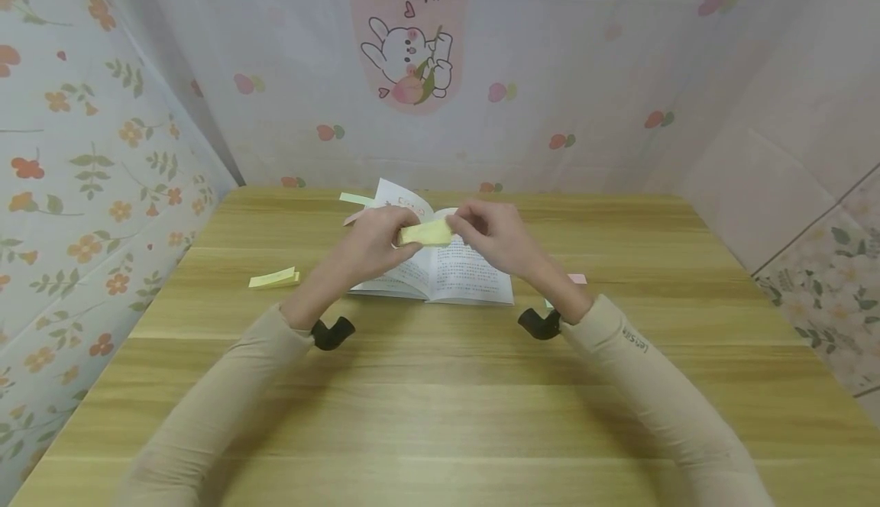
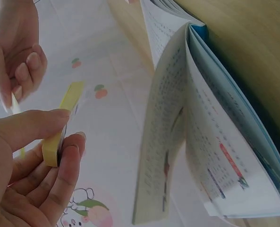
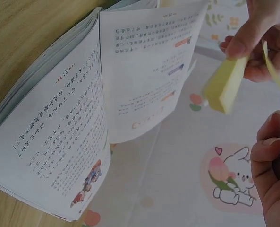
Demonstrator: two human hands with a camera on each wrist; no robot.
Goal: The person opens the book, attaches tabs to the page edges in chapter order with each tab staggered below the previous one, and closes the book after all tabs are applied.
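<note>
Over the book, my left hand holds a yellow pad of sticky notes between thumb and fingers. My right hand faces it and pinches the end of a thin yellow sticky note. In the right wrist view this strip bends across from the left hand's fingers to the right fingertips, apart from the pad. Beneath both hands lies an open book, one of its left pages raised. A pale green sticky note juts from the book's left side, and a pinkish one shows below it.
Left of the book, yellow sticky notes lie on the wooden table. A pink note and a bit of green show partly behind the right forearm. A printed curtain hangs behind the table.
</note>
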